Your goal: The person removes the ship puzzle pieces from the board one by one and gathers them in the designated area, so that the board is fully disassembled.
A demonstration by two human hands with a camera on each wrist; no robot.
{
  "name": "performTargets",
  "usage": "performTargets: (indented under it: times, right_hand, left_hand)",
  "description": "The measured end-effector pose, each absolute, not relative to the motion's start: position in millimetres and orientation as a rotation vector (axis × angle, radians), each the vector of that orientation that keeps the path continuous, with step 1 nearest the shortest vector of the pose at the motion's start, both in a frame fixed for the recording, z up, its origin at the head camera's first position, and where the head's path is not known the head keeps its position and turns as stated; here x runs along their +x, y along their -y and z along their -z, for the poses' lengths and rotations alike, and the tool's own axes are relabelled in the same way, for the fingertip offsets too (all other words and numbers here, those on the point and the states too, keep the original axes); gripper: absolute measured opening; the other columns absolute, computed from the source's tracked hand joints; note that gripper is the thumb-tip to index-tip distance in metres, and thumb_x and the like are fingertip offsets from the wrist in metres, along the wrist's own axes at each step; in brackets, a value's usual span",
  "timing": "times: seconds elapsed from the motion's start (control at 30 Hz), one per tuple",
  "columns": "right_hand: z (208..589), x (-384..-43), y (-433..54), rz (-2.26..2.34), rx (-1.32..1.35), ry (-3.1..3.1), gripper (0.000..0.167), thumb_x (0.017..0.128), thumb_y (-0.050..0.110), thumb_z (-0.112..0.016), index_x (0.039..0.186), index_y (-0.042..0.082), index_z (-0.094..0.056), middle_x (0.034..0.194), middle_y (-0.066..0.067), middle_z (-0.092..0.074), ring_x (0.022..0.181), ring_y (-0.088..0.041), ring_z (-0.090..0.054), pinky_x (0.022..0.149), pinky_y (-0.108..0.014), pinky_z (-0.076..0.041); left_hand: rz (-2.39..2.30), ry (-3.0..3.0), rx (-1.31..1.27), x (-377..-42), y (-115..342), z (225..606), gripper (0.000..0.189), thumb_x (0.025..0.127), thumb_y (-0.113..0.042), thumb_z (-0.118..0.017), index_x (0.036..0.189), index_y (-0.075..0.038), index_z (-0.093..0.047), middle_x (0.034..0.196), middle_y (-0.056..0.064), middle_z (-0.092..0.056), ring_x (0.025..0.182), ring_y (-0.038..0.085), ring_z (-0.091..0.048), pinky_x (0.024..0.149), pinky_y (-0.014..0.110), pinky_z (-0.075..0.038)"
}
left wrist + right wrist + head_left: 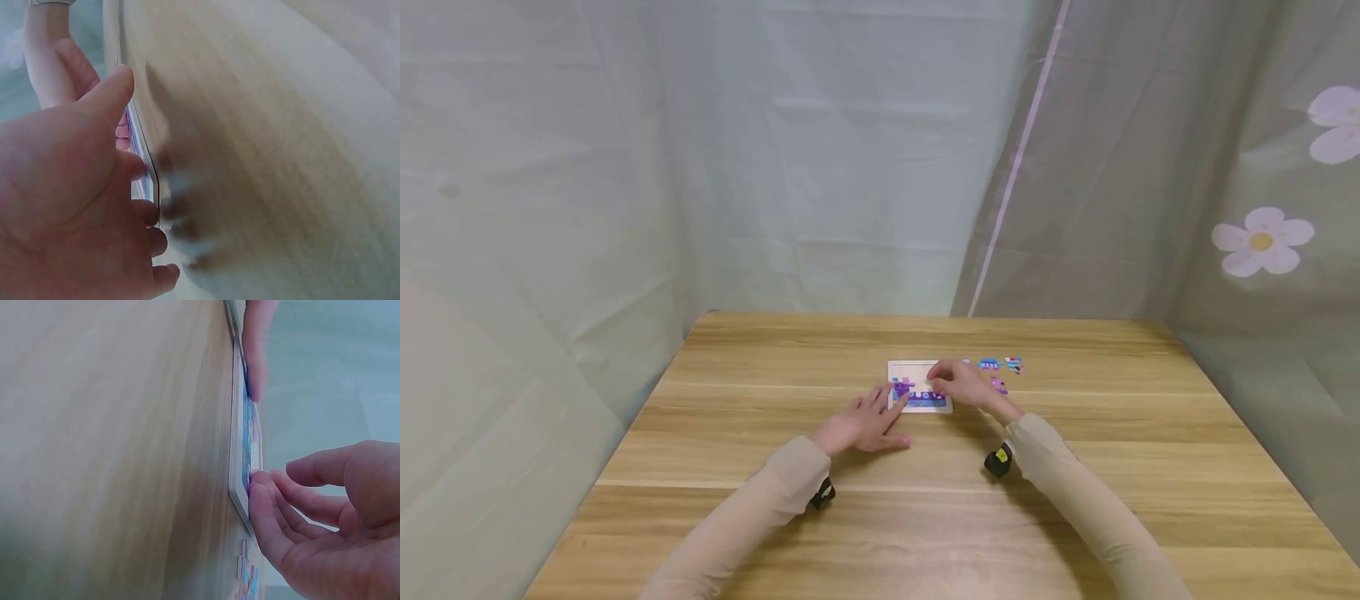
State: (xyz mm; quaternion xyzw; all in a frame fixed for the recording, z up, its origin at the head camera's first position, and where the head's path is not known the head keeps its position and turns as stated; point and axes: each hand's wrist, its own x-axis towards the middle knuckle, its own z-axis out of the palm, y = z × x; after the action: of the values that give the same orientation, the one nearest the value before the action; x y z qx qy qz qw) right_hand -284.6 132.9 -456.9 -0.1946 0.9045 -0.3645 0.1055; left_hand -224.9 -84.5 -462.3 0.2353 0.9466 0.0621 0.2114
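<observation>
A jigsaw board (921, 363) with a pale frame lies on the wooden table, purple and blue puzzle pieces (925, 398) along its lower part and left side. The left hand (872, 421) lies palm down with its fingers spread, fingertips at the board's left and near edge. Over the board's right part is the right hand (962, 383), fingers bent and fingertips down at its surface. In the right wrist view the right thumb (319, 467) stands off the board, and no piece shows between it and the fingertips.
Several loose puzzle pieces (990, 364) lie on the table (760, 525) to the right of the board, some close by the right hand. Pale curtains (880, 167) hang behind the table and at both sides.
</observation>
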Motion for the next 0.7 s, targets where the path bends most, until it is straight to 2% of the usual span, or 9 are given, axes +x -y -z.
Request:
performTargets:
  times: [0.37,0.7]
  right_hand:
    - [453.0,-285.1,-122.8,1.069,-0.637,-2.642,0.017,0.095,0.012,-0.057,0.106,0.004,-0.066,0.101,-0.011,-0.07,0.089,-0.018,-0.063,0.082,-0.034,-0.053]
    - [455.4,-290.0,-113.8,1.092,-0.697,-2.629,0.015,0.092,0.006,-0.059,0.104,-0.001,-0.065,0.098,-0.016,-0.07,0.09,-0.024,-0.066,0.081,-0.035,-0.055]
  left_hand:
    - [-0.08,-2.637,0.632,-230.4,87.8,479.3,0.095,0.088,-0.074,-0.04,0.157,-0.025,0.004,0.163,0.014,0.01,0.151,0.033,0.001,0.121,0.054,-0.012]
    - [-0.046,-2.676,0.602,-224.1,85.1,478.8,0.096,0.088,-0.074,-0.041,0.157,-0.025,0.004,0.163,0.013,0.011,0.151,0.032,0.001,0.121,0.054,-0.011]
